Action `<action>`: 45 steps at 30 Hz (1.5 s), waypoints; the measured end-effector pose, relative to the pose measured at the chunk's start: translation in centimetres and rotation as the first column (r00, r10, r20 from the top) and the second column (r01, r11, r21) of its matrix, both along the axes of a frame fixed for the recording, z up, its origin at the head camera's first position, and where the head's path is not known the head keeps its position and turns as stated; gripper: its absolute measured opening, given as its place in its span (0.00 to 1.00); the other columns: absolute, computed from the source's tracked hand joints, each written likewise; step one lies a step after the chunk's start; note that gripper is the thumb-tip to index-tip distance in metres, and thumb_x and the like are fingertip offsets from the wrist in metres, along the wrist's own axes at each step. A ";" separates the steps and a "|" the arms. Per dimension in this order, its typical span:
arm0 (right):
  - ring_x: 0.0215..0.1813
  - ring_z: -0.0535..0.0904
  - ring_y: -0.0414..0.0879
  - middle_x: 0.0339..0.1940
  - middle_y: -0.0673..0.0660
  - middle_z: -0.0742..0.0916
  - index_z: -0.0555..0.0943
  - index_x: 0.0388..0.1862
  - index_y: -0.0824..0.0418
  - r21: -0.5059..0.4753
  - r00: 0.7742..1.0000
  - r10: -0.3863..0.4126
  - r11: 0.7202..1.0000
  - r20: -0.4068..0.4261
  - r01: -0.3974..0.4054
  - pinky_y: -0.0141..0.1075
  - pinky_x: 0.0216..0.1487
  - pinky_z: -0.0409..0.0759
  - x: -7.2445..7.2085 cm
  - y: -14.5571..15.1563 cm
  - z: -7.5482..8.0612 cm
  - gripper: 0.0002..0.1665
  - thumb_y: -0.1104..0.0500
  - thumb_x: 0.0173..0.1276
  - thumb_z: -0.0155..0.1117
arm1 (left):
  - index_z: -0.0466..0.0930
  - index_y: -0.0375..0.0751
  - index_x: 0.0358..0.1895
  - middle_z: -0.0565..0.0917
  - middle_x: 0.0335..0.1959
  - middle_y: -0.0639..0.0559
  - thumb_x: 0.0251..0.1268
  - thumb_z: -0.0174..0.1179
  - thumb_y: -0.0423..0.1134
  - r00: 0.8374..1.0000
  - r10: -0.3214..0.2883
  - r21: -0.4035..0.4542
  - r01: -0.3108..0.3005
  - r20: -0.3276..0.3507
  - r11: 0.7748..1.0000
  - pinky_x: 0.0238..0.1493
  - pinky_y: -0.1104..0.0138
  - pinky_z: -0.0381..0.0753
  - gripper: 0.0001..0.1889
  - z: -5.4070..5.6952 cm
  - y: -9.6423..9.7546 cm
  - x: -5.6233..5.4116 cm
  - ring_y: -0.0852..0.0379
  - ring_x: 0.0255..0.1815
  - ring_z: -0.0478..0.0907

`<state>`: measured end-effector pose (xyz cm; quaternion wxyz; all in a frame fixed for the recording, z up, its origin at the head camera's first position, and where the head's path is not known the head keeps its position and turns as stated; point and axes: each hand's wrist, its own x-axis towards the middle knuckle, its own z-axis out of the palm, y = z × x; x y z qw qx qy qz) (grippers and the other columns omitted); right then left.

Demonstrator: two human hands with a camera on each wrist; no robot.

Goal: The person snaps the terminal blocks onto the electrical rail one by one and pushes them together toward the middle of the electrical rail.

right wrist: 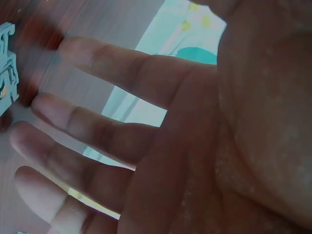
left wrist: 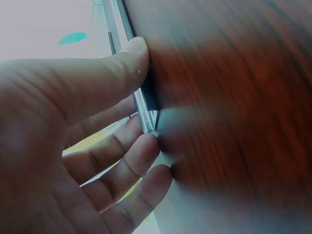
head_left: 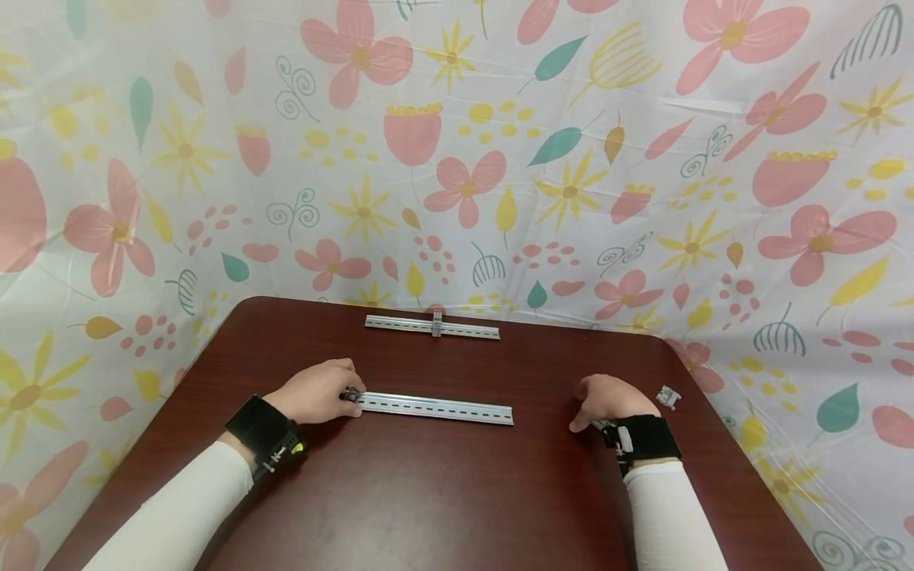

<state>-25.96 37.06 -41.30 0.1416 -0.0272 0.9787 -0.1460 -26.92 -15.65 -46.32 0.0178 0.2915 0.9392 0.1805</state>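
Note:
My left hand (head_left: 317, 392) pinches the left end of a slotted metal DIN rail (head_left: 435, 408) lying across the table. A small dark piece (head_left: 350, 394) shows at that end, beside the fingers. In the left wrist view, the thumb (left wrist: 134, 56) presses against one side of the rail (left wrist: 145, 109), and the other fingers curve behind and below it. My right hand (head_left: 610, 399) is low over the table to the right of the rail, fingers loosely bent, holding nothing. Off its fingertips in the right wrist view is a grey notched plastic piece (right wrist: 7, 73), cut by the frame edge.
A second DIN rail (head_left: 400, 323) lies near the table's back edge, with a grey block (head_left: 437, 323) mounted across it. One small grey clip-like part (head_left: 668, 396) lies near the right edge of the brown table (head_left: 400, 500). A floral curtain (head_left: 457, 198) stands behind.

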 end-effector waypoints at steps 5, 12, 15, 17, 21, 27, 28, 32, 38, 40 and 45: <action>0.66 0.82 0.69 0.64 0.71 0.88 0.78 0.74 0.74 0.014 1.000 -0.015 1.000 0.012 0.015 0.64 0.62 0.84 0.2 0.2 0.0 0.53 0.57 0.53 0.92 | 0.95 0.47 0.50 0.80 0.39 0.60 0.66 0.82 0.45 1.000 0.000 0.000 0.000 0.000 1.000 0.48 0.59 0.85 0.13 -0.2 0.0 -0.1 0.61 0.42 0.79; 0.56 0.84 0.64 0.58 0.70 0.88 0.78 0.72 0.75 0.054 0.998 -0.039 0.998 0.040 0.036 0.61 0.55 0.86 0.4 0.5 0.2 0.52 0.57 0.51 0.94 | 0.95 0.47 0.50 0.81 0.39 0.61 0.66 0.82 0.45 1.000 -0.001 0.002 0.001 -0.001 1.000 0.48 0.59 0.85 0.13 -0.1 0.0 -0.1 0.60 0.42 0.79; 0.49 0.84 0.60 0.51 0.66 0.89 0.82 0.64 0.74 0.061 0.998 -0.042 0.997 0.051 0.039 0.57 0.50 0.87 0.4 0.7 0.3 0.45 0.58 0.51 0.93 | 0.95 0.47 0.50 0.81 0.40 0.61 0.66 0.82 0.45 1.000 0.000 0.000 0.000 0.000 1.000 0.48 0.59 0.85 0.13 0.0 0.0 0.0 0.61 0.42 0.80; 0.45 0.83 0.59 0.48 0.64 0.88 0.84 0.59 0.73 0.074 0.997 -0.051 0.996 0.058 0.047 0.55 0.46 0.86 0.4 0.7 0.3 0.40 0.58 0.51 0.93 | 0.95 0.47 0.50 0.81 0.40 0.60 0.66 0.82 0.45 1.000 0.002 0.002 -0.002 0.001 1.000 0.48 0.59 0.85 0.13 0.2 0.0 0.0 0.60 0.42 0.80; 0.41 0.81 0.57 0.44 0.62 0.87 0.85 0.52 0.71 0.093 0.995 -0.078 0.993 0.068 0.071 0.52 0.42 0.85 0.5 0.8 0.2 0.32 0.59 0.53 0.91 | 0.95 0.46 0.50 0.81 0.40 0.60 0.66 0.82 0.45 1.000 0.004 0.002 -0.004 0.002 1.000 0.48 0.59 0.85 0.14 0.3 0.1 0.1 0.60 0.43 0.80; 0.35 0.81 0.55 0.36 0.58 0.86 0.86 0.44 0.67 0.098 0.996 -0.067 0.993 0.056 0.061 0.48 0.37 0.83 0.6 0.8 0.0 0.20 0.65 0.58 0.87 | 0.95 0.46 0.50 0.82 0.40 0.60 0.66 0.82 0.44 1.000 0.004 0.002 -0.004 0.001 1.000 0.48 0.59 0.85 0.13 0.3 0.1 0.2 0.60 0.43 0.80; 0.34 0.81 0.54 0.35 0.57 0.86 0.86 0.44 0.67 0.098 0.997 -0.052 0.994 0.051 0.047 0.47 0.37 0.83 0.6 0.7 0.0 0.19 0.65 0.58 0.87 | 0.95 0.46 0.50 0.82 0.40 0.60 0.66 0.82 0.44 1.000 0.002 0.004 -0.002 0.002 1.000 0.48 0.59 0.85 0.13 0.3 0.0 0.1 0.59 0.43 0.81; 0.33 0.79 0.52 0.33 0.56 0.85 0.86 0.40 0.66 0.103 0.999 -0.008 0.995 0.052 0.002 0.45 0.37 0.81 0.3 0.7 0.0 0.14 0.67 0.60 0.85 | 0.95 0.47 0.49 0.82 0.40 0.60 0.66 0.82 0.44 1.000 -0.003 0.007 0.003 0.007 1.000 0.47 0.60 0.85 0.12 0.3 0.0 0.1 0.59 0.43 0.81; 0.22 0.67 0.44 0.18 0.49 0.73 0.76 0.17 0.56 0.085 0.998 0.051 0.995 0.048 -0.055 0.38 0.28 0.67 -0.1 1.0 -0.5 0.23 0.70 0.59 0.82 | 0.95 0.47 0.49 0.82 0.41 0.58 0.67 0.82 0.44 1.000 -0.004 0.012 0.004 0.012 1.000 0.47 0.59 0.85 0.12 0.5 0.1 0.2 0.58 0.43 0.82; 0.20 0.63 0.43 0.16 0.47 0.69 0.70 0.14 0.52 0.069 0.997 0.064 0.995 0.041 -0.067 0.37 0.27 0.65 -0.1 1.0 -0.7 0.29 0.71 0.59 0.81 | 0.95 0.46 0.50 0.82 0.41 0.58 0.67 0.82 0.44 1.000 -0.005 0.012 0.004 0.010 1.000 0.47 0.58 0.85 0.12 0.6 0.1 0.3 0.57 0.43 0.82; 0.19 0.56 0.41 0.14 0.45 0.64 0.65 0.12 0.49 0.035 0.996 0.089 0.995 0.028 -0.090 0.36 0.25 0.60 -0.2 1.1 -0.9 0.33 0.73 0.57 0.76 | 0.95 0.46 0.50 0.82 0.41 0.58 0.67 0.82 0.44 1.000 0.000 0.012 0.000 0.014 1.000 0.48 0.58 0.85 0.12 0.6 0.1 0.3 0.58 0.43 0.81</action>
